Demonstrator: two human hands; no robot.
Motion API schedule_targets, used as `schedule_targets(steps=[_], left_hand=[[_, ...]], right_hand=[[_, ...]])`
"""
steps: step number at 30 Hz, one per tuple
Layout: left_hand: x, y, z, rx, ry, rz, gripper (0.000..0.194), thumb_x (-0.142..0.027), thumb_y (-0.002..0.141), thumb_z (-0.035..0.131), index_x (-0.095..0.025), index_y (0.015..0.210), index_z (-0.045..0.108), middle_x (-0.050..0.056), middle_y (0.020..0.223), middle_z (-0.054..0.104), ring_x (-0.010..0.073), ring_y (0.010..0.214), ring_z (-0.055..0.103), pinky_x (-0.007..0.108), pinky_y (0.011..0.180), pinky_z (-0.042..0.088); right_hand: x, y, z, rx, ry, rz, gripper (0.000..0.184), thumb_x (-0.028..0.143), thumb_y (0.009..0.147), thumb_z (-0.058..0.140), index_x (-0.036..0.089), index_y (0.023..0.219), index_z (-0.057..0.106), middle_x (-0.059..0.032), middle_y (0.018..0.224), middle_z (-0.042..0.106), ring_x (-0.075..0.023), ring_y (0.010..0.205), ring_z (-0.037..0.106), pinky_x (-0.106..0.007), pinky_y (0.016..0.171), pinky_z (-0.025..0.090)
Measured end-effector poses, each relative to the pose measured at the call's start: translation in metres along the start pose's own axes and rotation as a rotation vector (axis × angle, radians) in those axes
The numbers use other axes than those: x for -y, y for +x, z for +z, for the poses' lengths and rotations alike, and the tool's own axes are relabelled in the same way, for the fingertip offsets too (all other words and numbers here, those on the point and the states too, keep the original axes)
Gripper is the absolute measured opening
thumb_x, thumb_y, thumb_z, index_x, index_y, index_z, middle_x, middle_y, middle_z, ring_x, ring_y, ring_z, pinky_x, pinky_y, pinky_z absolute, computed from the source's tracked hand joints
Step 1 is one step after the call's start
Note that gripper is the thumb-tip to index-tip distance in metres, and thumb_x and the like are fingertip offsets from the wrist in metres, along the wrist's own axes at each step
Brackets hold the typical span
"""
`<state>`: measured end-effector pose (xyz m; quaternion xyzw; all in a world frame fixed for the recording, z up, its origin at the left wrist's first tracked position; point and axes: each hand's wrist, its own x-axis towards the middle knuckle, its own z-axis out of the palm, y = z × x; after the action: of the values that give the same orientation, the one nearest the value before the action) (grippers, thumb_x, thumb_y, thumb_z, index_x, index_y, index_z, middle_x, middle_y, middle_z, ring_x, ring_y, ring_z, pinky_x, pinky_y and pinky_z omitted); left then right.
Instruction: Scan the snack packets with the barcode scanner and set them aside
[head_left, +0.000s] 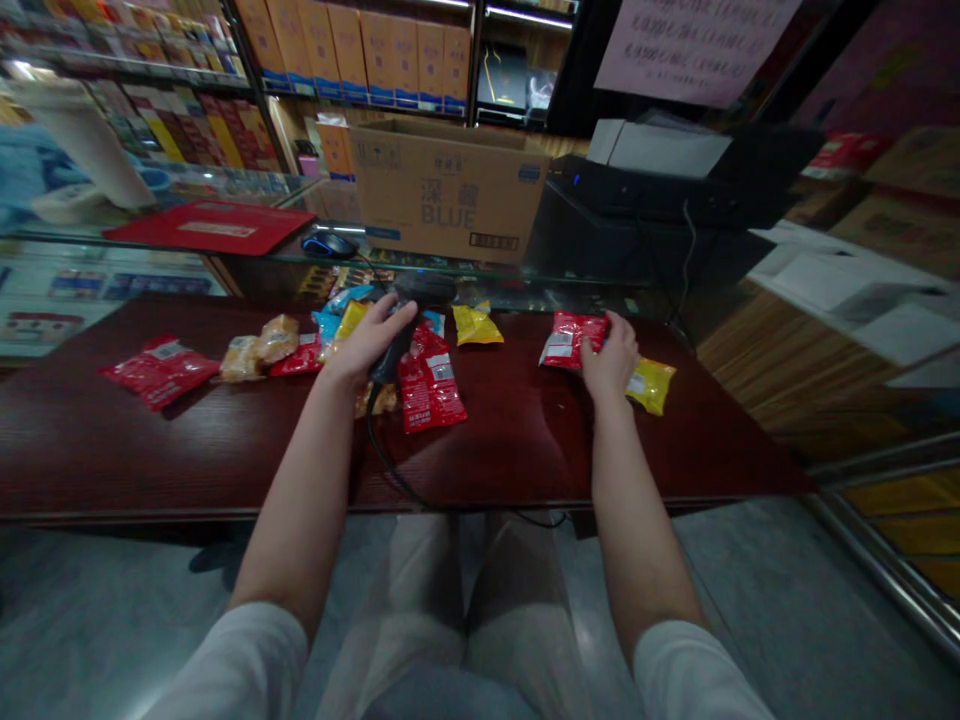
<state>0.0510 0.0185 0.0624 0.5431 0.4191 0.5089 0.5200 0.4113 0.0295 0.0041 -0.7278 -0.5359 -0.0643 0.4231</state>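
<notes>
My left hand (369, 340) is closed around the handle of a black barcode scanner (416, 298), whose cable (390, 460) trails off the near edge of the dark wooden counter (150, 450). A red snack packet (429, 384) lies just right of that hand. My right hand (611, 360) grips another red snack packet (568, 340) at the counter's right side, with a yellow packet (651, 385) beside the wrist.
More snack packets lie along the counter's far side: a red one (160, 371) at left, tan ones (259, 350), a yellow one (476, 324). Behind stand a glass display counter, a cardboard box (446, 190), a mouse (328, 244), a red mat (210, 226) and stocked shelves.
</notes>
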Motion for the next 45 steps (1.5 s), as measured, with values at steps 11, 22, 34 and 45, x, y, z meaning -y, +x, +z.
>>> schedule_targets(steps=[11,22,34,45], left_hand=[[0.015,0.013,-0.008,-0.063,0.075,-0.050,0.042,-0.049,0.083,0.072,-0.019,0.108,0.057,-0.002,0.058,0.062,0.0130,0.041,0.057,0.020,0.039,0.041],[0.016,0.011,0.015,0.023,0.054,-0.164,0.030,-0.040,0.088,0.072,-0.020,0.095,0.051,-0.001,0.060,0.065,0.0120,0.043,0.060,0.021,0.042,0.046],[0.035,0.016,0.043,0.078,0.100,-0.225,0.032,-0.045,0.093,0.064,-0.019,0.104,0.050,-0.004,0.053,0.061,0.0135,0.045,0.062,0.021,0.046,0.048],[-0.018,0.010,-0.021,-0.036,0.026,0.154,0.052,-0.054,0.085,0.069,-0.020,0.122,0.056,0.006,0.092,0.071,0.0149,0.058,0.066,0.025,0.053,0.049]], right_hand=[[0.088,-0.014,0.052,0.426,0.042,-0.259,0.043,0.028,0.092,0.051,0.011,0.131,0.054,-0.0207,0.136,0.060,-0.0307,0.125,0.058,-0.042,0.105,0.046],[0.117,0.001,0.091,0.729,-0.329,-0.084,0.051,0.047,0.091,0.063,0.009,0.125,0.060,-0.0249,0.133,0.064,-0.0394,0.129,0.058,-0.053,0.105,0.040],[0.023,-0.006,0.052,0.300,0.158,-0.152,0.032,0.022,0.070,0.065,0.022,0.100,0.053,-0.0099,0.107,0.061,-0.0287,0.105,0.060,-0.041,0.093,0.047],[0.012,-0.011,0.050,0.162,0.497,-0.135,0.031,0.028,0.066,0.068,0.022,0.092,0.054,-0.0055,0.097,0.060,-0.0260,0.096,0.058,-0.042,0.091,0.047]])
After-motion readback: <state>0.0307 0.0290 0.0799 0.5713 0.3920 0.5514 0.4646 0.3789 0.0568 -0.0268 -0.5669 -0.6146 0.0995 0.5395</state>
